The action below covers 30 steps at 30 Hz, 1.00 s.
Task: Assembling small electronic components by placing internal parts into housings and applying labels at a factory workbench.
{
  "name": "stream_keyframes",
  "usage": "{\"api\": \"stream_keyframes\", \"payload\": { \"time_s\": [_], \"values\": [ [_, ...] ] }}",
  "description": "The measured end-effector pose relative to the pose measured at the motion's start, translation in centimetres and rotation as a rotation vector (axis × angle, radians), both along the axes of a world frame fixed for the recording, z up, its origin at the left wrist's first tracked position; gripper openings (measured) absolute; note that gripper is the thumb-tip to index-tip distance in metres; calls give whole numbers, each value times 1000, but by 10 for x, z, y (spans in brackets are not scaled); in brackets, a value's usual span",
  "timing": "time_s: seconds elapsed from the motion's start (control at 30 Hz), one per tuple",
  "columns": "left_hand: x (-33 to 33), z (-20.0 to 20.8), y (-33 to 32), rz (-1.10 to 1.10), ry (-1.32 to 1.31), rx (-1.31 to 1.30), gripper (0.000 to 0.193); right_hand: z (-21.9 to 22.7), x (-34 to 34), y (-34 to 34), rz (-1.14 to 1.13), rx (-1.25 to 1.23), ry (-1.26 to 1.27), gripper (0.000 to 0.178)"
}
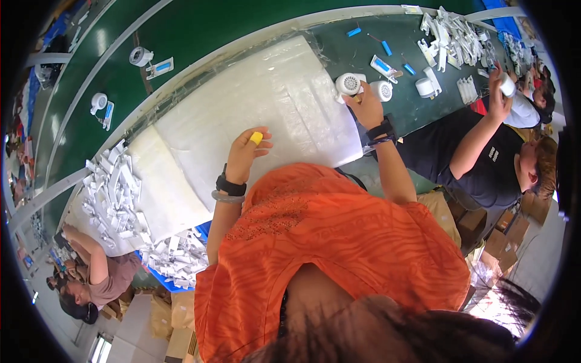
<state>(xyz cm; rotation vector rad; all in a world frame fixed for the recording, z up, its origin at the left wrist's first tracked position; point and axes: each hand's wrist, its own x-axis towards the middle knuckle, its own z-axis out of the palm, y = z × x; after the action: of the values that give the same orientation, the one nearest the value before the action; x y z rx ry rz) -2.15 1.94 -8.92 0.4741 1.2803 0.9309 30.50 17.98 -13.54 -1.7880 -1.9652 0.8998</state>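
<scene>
Head view: the round white unit [348, 84] with the grilled face lies at one o'clock, by the far right edge of the pale sheet [242, 103]. Your right hand [368, 110] is at its lower edge, fingers narrow and touching it; you cannot tell from here how firmly they grip. Just beside it, to three o'clock, stands a second grilled unit [382, 91]. Your left hand [247, 150] is over the sheet at ten o'clock, fingers curled narrow, with a yellow piece [256, 138] at their tips; whether it is held or worn, you cannot tell.

Farther out toward one o'clock, the green desk [402, 109] carries a white-and-blue part [385, 68] and small blue cylinders [386, 48], with a heap of white parts [454, 36] beyond. At three o'clock a co-worker in black [484, 157] raises a white piece [507, 85]. Another heap [115, 187] lies at nine o'clock, and a blue bin [160, 279] of white pieces sits at eight, near a second co-worker [112, 278].
</scene>
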Motion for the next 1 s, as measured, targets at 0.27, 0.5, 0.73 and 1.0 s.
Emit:
{"api": "stream_keyframes", "payload": {
  "time_s": [0.27, 0.5, 0.73, 1.0],
  "values": [
    [8, 4, -12, 4, 34, 0, 27, 9, 20, -14, 320, -32, -358, 87],
    [14, 0, -20, 60, 63, 22, 32, 65, 3, -14, 286, 132, -370, 62],
    [45, 13, -5, -165, 387, 431, 44, 71, -52, -23, 161, -594, 792, 29],
    [44, 7, -7, -81, 479, 312, 37, 60, -129, -71, 198, -577, 860, 20]
  ]
}}
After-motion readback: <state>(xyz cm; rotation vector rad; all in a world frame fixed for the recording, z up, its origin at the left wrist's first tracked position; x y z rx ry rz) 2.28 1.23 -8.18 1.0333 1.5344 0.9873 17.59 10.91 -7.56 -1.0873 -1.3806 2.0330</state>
